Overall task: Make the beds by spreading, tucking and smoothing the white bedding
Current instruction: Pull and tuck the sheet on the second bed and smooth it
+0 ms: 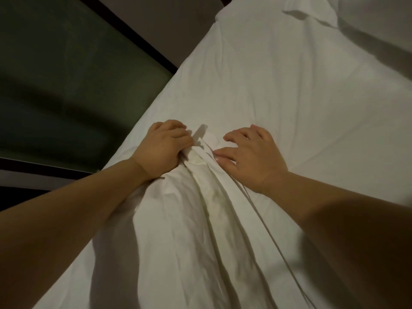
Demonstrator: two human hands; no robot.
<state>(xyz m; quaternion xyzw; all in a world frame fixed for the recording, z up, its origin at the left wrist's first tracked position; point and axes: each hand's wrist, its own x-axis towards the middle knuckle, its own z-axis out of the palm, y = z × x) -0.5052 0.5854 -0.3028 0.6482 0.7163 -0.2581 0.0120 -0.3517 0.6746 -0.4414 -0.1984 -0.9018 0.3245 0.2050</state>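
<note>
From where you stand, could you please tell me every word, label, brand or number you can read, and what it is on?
None: no readable text shows anywhere in this view.
The white bedding is plain, with no printed tag or label in sight, including the bunched folds that the left hand grips and the part the right hand rests on.
The dark surface beside the bed bears no lettering.

left hand point(166, 144): fingers curled into a gathered bunch of the white sheet point(278, 85), near the bed's left edge | right hand point(252, 155): flat on the sheet just beside the bunch, fingers spread | folds point(200, 208): long, running from the bunch toward the camera | folded cloth point(312, 10): white, far end | floor point(66, 74): dark green, left of bed
</note>
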